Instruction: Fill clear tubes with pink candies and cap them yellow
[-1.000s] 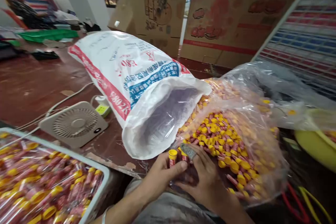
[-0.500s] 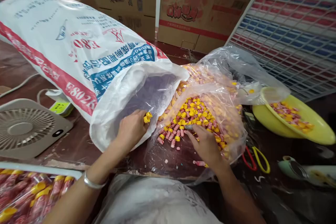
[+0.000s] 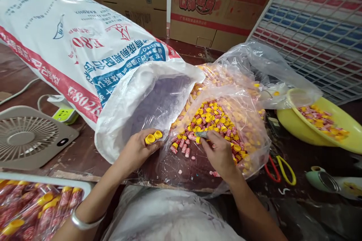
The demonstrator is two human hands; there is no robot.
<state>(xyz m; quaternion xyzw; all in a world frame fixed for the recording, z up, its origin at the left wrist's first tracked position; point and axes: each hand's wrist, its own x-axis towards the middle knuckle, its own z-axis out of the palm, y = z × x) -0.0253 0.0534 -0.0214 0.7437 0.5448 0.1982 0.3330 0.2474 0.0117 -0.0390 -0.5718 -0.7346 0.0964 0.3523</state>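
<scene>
My left hand [image 3: 138, 150] is closed around a few small yellow-capped tubes [image 3: 152, 137], in front of the open mouth of a large white woven sack [image 3: 118, 77]. Only their caps show clearly. My right hand [image 3: 220, 153], with a grey wrap [image 3: 201, 134] on one finger, pinches a red-and-white tube with a yellow cap [image 3: 198, 140] at the near edge of a heap. The heap of similar tubes [image 3: 215, 116] spills from a clear plastic bag [image 3: 249, 128] onto the dark red table [image 3: 172, 173].
A yellow basin [image 3: 296, 128] with more tubes stands right, beyond scissors [image 3: 283, 171] and a pale green object [image 3: 325, 180]. At left are a fan [image 3: 28, 139], a power strip [image 3: 65, 115] and a tray of larger capped tubes [image 3: 42, 207]. Cartons [image 3: 195, 19] and a wire rack [image 3: 311, 45] stand behind.
My left hand has drawn back from the sack mouth toward me, still holding the tubes. My right hand has stayed by the heap, and a yellow-capped tube now shows at its fingertips.
</scene>
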